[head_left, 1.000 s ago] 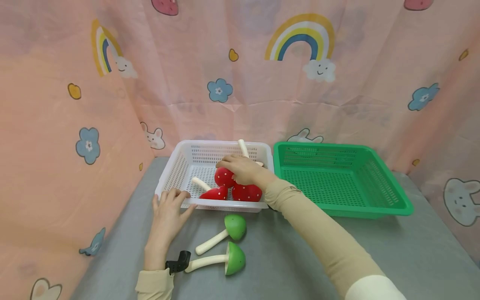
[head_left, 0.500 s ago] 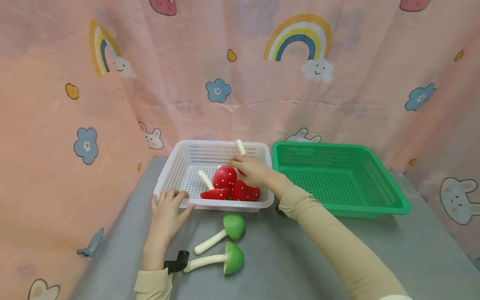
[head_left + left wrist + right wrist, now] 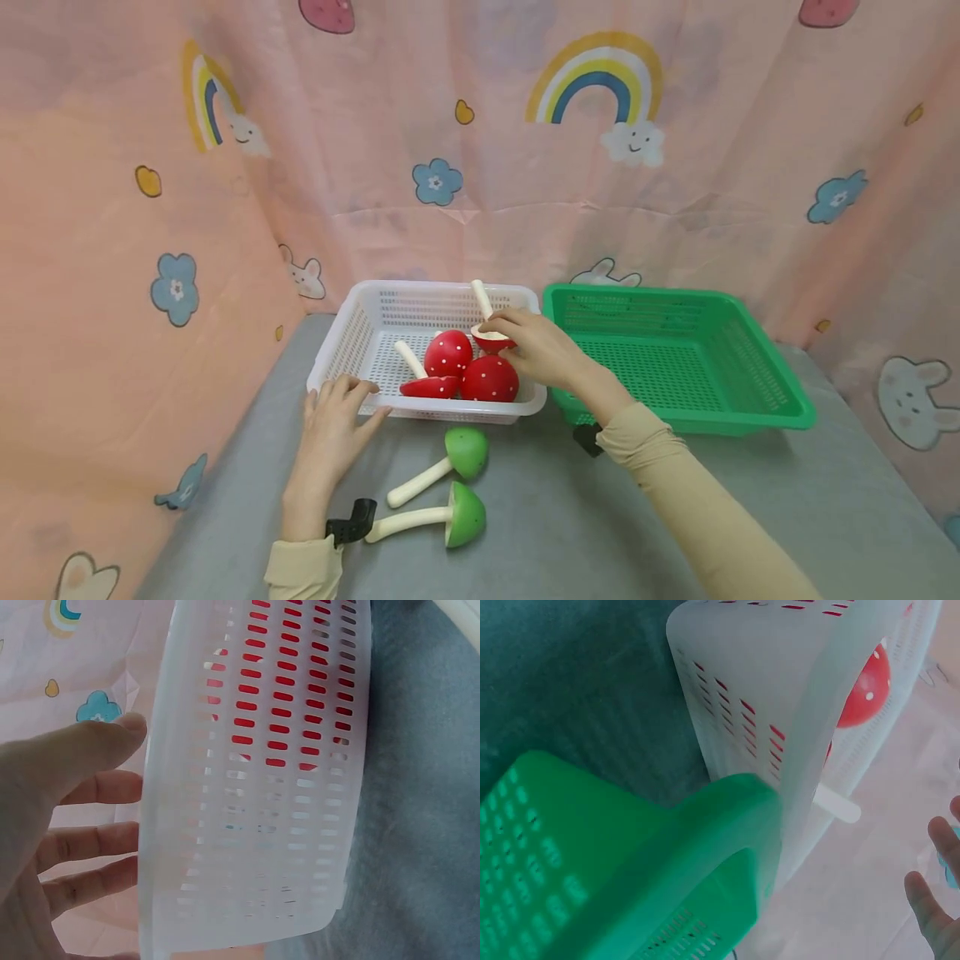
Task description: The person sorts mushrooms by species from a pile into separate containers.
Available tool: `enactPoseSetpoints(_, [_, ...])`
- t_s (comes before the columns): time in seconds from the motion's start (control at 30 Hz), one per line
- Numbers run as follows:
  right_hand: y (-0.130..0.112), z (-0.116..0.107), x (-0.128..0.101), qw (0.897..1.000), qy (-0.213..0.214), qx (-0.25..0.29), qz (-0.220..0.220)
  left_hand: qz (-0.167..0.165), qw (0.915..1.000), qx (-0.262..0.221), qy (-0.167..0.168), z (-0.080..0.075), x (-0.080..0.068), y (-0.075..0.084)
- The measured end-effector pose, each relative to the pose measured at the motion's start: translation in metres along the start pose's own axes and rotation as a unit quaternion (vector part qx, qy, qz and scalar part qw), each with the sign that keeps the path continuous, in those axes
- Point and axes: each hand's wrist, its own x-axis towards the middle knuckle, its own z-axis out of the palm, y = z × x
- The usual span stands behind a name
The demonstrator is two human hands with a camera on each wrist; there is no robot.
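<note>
In the head view, several toy mushrooms with white-dotted red caps lie in the white basket (image 3: 337,342): a round-capped mushroom (image 3: 448,353), another red cap (image 3: 489,379), a tilted mushroom (image 3: 429,387) and an upturned mushroom (image 3: 482,300) with its stem pointing up. My right hand (image 3: 543,350) hovers over the basket's right side, fingers spread beside the upturned mushroom. In the right wrist view its fingers (image 3: 924,900) show nothing between them. My left hand (image 3: 333,429) rests its fingertips on the basket's near rim, thumb spread; in the left wrist view the fingers (image 3: 97,840) meet the rim.
A green basket (image 3: 780,367) stands right beside the white one. Two green-capped toy mushrooms, an upper one (image 3: 467,452) and a lower one (image 3: 467,515), lie on the grey tabletop (image 3: 570,517) in front. A pink patterned curtain (image 3: 360,150) hangs behind and along the sides.
My right hand has drawn back to the right, letting go of the upturned red mushroom, which now shows its cap. The tilted mushroom's stem has shifted. My left hand has stayed at the rim.
</note>
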Motion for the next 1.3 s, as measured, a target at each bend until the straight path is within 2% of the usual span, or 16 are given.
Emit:
enactPoseSetpoints(0.17, [0.002,-0.004,-0.016,0.999,0.041,-0.001,-0.01,0.008,0.9999,-0.011,0.0,-0.002,0.0,0.004])
enactPoseSetpoints(0.33, [0.004,-0.006,-0.034,0.997,0.071,0.023,0.007,0.003,0.9998,-0.016,-0.009,-0.005,0.0,0.01])
enactPoseSetpoints(0.47, [0.005,-0.005,-0.051,0.992,0.117,0.035,0.011,0.011,0.9998,-0.013,-0.013,-0.006,-0.001,0.016])
enactPoseSetpoints(0.6, [0.007,-0.004,-0.071,0.983,0.18,0.04,0.015,0.046,0.9988,-0.012,-0.006,-0.01,-0.002,0.023])
enactPoseSetpoints(0.73, [0.01,-0.004,-0.092,0.973,0.225,0.049,0.024,0.084,0.9964,-0.002,-0.015,-0.011,-0.005,0.029])
enactPoseSetpoints(0.87, [0.018,-0.005,-0.112,0.967,0.248,0.052,0.026,0.106,0.994,0.012,-0.024,-0.01,-0.01,0.034])
enactPoseSetpoints(1.03, [0.025,-0.015,-0.139,0.958,0.281,0.052,0.034,0.152,0.9876,0.022,-0.034,-0.008,-0.015,0.04])
enactPoseSetpoints(1.3, [0.031,-0.032,-0.179,0.948,0.298,0.029,0.106,0.215,0.9734,0.036,-0.071,0.0,-0.027,0.05])
